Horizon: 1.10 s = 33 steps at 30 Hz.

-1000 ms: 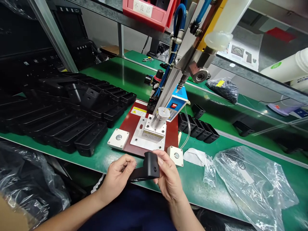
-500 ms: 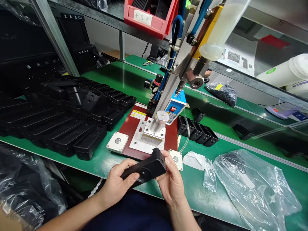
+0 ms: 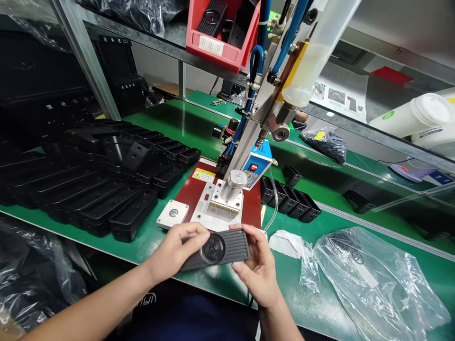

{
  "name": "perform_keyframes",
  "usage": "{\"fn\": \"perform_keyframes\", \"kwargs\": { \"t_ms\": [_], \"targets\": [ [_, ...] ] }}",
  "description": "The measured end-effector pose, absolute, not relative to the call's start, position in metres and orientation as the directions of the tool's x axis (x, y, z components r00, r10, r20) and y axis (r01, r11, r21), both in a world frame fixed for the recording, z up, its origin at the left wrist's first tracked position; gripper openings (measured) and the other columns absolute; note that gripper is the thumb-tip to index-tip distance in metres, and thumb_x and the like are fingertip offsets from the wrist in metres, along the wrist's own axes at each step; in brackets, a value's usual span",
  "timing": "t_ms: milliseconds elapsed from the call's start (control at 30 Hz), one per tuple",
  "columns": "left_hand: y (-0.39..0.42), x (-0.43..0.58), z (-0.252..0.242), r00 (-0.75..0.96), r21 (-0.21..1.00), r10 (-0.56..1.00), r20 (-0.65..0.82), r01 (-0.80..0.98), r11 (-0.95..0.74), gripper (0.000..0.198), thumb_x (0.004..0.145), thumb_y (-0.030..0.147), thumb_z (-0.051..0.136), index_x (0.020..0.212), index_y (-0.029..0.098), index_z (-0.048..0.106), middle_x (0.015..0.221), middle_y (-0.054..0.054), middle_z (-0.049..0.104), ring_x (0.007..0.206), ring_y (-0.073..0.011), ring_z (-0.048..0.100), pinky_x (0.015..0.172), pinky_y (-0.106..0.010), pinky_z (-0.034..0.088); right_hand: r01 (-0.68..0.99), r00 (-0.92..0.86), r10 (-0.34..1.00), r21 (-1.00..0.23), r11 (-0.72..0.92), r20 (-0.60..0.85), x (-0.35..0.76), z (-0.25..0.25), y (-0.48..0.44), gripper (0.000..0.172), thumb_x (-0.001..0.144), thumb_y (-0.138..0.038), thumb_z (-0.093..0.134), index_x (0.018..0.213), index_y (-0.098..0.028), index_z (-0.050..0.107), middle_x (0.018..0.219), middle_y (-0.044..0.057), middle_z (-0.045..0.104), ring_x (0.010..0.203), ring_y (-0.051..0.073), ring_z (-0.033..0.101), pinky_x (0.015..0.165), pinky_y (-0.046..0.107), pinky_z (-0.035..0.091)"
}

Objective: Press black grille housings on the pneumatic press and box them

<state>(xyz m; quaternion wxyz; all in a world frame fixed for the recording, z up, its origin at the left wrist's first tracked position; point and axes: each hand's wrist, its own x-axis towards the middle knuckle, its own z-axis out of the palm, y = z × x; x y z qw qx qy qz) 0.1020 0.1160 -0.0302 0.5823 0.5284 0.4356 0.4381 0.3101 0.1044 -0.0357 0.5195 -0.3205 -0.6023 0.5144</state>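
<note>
A black plastic housing [image 3: 232,246] is held level above the bench's front edge, its ribbed face with a round dished recess turned up to me. My left hand [image 3: 177,248] grips its left end, thumb on the face beside the recess. Around the right end curls my right hand [image 3: 261,265], fingers along the far edge and thumb at the near corner. Just beyond stands a small press with a metal post [image 3: 236,182] on a white fixture plate [image 3: 204,215], over a dark red base [image 3: 185,189]. A white button box [image 3: 173,213] sits left of the fixture; another is mostly hidden behind my right hand.
Rows of black housings [image 3: 131,213] cover the bench's left side; several more [image 3: 289,201] stand right of the press. A clear plastic bag [image 3: 384,284] and white paper [image 3: 286,244] lie at right. Overhead hang a dispensing cylinder [image 3: 309,66] and a red bin [image 3: 213,47] on a shelf.
The housing has been turned from its side so its ribbed face now points up at me. My right hand has shifted its grip around the right end. The camera view has tilted slightly upward.
</note>
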Motion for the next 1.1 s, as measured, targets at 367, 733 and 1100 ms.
{"fn": "perform_keyframes", "kwargs": {
  "t_ms": [367, 733, 1100],
  "targets": [
    [0.187, 0.126, 0.025, -0.082, 0.904, 0.903, 0.421, 0.118, -0.411, 0.037, 0.086, 0.040, 0.059, 0.117, 0.020, 0.053, 0.116, -0.007, 0.061, 0.105, -0.0199, 0.058, 0.094, -0.033, 0.046, -0.063, -0.031, 0.817, -0.816, 0.574, 0.576, 0.305, 0.017, 0.202, 0.036, 0.085, -0.032, 0.070, 0.120, -0.031, 0.061, 0.120, 0.004, 0.061, 0.112, 0.022, 0.057, 0.104, 0.040, 0.042],
    [0.213, 0.131, 0.022, -0.107, 0.826, 0.824, 0.556, 0.181, -0.534, 0.026, 0.094, 0.039, 0.047, 0.096, 0.019, 0.064, 0.098, -0.004, 0.064, 0.097, -0.0168, 0.060, 0.088, -0.028, 0.045, -0.193, -0.064, 0.894, -0.885, 0.425, 0.443, 0.306, -0.002, 0.224, 0.034, 0.084, -0.039, 0.070, 0.113, -0.028, 0.058, 0.122, 0.004, 0.056, 0.106, 0.019, 0.056, 0.090, 0.033, 0.049],
    [0.207, 0.138, 0.024, -0.128, 0.746, 0.748, 0.651, 0.291, -0.600, 0.023, 0.097, 0.031, 0.045, 0.100, 0.018, 0.064, 0.100, -0.007, 0.062, 0.101, -0.0171, 0.059, 0.092, -0.031, 0.046, -0.279, -0.110, 0.913, -0.894, 0.351, 0.393, 0.308, 0.008, 0.229, 0.032, 0.081, -0.037, 0.075, 0.107, -0.028, 0.060, 0.118, 0.002, 0.056, 0.101, 0.016, 0.057, 0.088, 0.030, 0.050]
  ]
}}
